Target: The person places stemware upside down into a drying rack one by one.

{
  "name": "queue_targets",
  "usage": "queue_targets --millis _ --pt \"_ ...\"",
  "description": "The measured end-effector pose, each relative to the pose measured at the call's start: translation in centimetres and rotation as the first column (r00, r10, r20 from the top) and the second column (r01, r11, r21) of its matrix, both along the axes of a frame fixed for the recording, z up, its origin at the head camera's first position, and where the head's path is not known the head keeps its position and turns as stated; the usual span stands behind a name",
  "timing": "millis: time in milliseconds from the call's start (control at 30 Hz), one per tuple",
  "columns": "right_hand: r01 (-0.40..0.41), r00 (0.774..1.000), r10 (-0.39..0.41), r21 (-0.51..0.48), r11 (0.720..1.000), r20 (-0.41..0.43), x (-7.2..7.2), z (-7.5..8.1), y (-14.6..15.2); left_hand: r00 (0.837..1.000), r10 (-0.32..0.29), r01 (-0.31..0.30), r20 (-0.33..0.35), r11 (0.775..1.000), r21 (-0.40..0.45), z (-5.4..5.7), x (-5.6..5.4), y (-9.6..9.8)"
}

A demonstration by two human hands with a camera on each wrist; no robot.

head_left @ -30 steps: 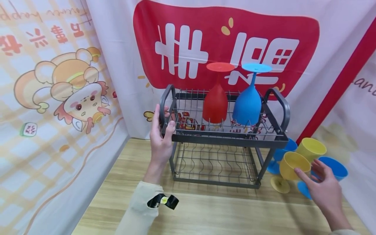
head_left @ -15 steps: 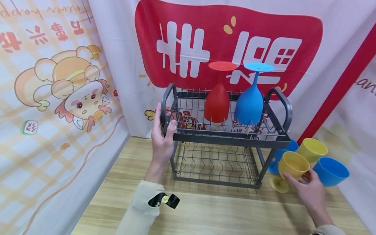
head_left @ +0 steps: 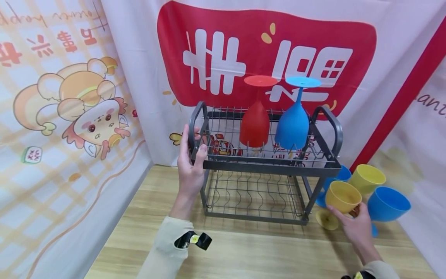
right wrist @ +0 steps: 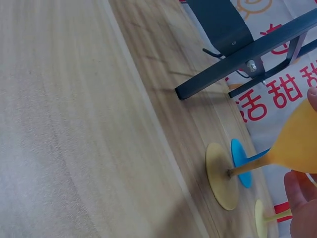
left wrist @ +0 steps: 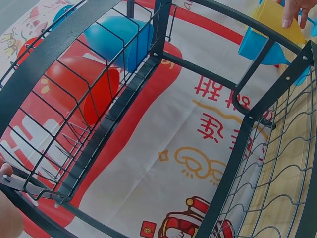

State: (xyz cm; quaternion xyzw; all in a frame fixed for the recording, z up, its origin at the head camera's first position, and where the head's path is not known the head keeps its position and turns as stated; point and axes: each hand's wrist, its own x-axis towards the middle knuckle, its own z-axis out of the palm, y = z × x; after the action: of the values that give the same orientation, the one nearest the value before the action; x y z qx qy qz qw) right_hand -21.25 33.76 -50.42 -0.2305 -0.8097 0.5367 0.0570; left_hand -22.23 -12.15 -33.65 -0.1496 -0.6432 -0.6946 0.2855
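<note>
My left hand (head_left: 189, 172) grips the left end of a dark two-tier dish rack (head_left: 265, 167), thumb in front and fingers behind the frame. On the rack's upper tier, a red goblet (head_left: 255, 126) and a blue goblet (head_left: 292, 128) stand upside down. To the right of the rack, my right hand (head_left: 359, 228) holds an orange-yellow goblet (head_left: 343, 199) by its bowl. In the right wrist view, thumb and fingers lie on opposite sides of this goblet (right wrist: 297, 141). It is upright; whether its foot touches the table I cannot tell.
Close around the right hand stand a blue goblet (head_left: 388, 205), a lighter yellow goblet (head_left: 367, 180) and another blue goblet (head_left: 343, 174), partly hidden. The lower wire tier (head_left: 254, 193) holds nothing. Printed cloth (head_left: 139, 69) hangs behind and at both sides of the wooden table (head_left: 244, 248).
My right hand has moved left from between the goblets onto the orange-yellow goblet's bowl and taken hold of it. The left hand stays on the rack.
</note>
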Motion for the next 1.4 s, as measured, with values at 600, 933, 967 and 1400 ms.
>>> queue_targets --millis 600,933,967,1400 --pt "0.016 0.998 -0.016 -0.002 1.0 -0.053 3.3 2.1 -1.7 1.0 0.004 -0.004 0.004 1.0 -0.005 -0.1 0.0 0.0" --pt "-0.081 0.978 0.109 0.156 0.985 -0.178 5.5 2.8 -3.6 1.0 0.009 -0.009 -0.001 1.0 -0.005 -0.1 0.0 0.0" --pt "-0.093 0.975 0.124 0.168 0.981 -0.185 5.6 2.8 -3.8 1.0 0.008 -0.008 -0.002 1.0 -0.004 0.0 0.0 0.0" --pt "-0.199 0.901 0.327 0.397 0.896 -0.285 6.1 4.1 -7.4 1.0 -0.009 0.009 -0.009 1.0 0.007 0.0 0.0 -0.1"
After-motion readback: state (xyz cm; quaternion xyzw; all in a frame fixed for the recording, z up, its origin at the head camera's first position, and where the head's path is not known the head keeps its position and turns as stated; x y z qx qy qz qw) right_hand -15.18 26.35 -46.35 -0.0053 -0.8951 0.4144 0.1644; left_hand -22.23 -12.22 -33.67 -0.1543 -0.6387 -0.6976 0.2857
